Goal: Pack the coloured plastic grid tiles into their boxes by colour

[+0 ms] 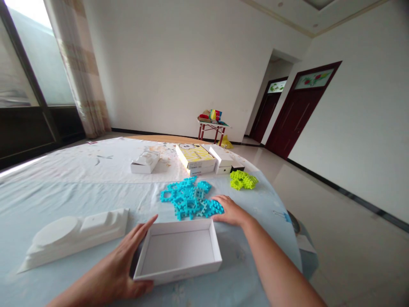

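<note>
An open white cardboard box sits close in front of me with nothing inside it. My left hand spans its left side, thumb at the near corner and fingers along to the far corner. Beyond the box lies a loose pile of blue plastic interlocking pieces, a few of them greyer. At the pile's right edge, my right hand curls its fingers and thumb around some of the blue pieces. A heap of lime-green pieces lies farther back, to the right of the blue pile.
A white moulded packing tray lies at left. Behind the pile stand a yellow-and-white box, a white box and a small white box. The round table's edge curves along the right, with a stool beyond.
</note>
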Demonstrator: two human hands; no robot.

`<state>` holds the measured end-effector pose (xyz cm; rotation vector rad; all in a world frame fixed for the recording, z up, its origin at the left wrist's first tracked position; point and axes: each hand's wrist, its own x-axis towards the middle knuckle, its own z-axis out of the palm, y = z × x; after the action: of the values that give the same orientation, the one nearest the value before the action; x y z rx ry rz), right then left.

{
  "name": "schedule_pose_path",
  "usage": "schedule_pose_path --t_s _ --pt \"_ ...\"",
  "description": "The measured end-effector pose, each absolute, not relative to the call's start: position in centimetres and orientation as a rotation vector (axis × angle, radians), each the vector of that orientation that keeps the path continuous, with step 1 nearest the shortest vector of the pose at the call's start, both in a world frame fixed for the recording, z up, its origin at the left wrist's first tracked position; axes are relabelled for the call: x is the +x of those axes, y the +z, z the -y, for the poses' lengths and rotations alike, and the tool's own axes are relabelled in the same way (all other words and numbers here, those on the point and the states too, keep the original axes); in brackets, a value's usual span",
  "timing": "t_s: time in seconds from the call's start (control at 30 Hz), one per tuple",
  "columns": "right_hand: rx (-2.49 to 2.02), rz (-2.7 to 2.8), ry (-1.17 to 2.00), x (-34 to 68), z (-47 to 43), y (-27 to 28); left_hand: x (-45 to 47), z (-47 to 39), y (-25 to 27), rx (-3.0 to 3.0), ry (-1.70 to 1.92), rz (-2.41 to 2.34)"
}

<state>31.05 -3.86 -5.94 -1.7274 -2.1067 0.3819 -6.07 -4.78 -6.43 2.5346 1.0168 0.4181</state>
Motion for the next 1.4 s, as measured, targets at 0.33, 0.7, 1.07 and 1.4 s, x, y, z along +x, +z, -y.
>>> schedule_pose_path --t_s 0.33,0.7,1.07,1.4 --pt "-1.643 1.957 0.584 31.6 4.6 -4.9 -6.0 4.5 -6.5 2.541 0.426 -1.016" --pt "-1.899 1.955 0.465 31.1 4.7 -5.3 -5.9 4.7 -6.5 2.483 0.418 -1.053" --pt "-1.604 1.832 0.386 28.9 6.1 -1.2 -5.1 4.9 -6.9 2.420 0.544 -1.064" --pt "-1.214 2.647 0.510 17.0 6.8 1.3 -5.1 4.8 -7.4 2.364 0.583 -1.008"
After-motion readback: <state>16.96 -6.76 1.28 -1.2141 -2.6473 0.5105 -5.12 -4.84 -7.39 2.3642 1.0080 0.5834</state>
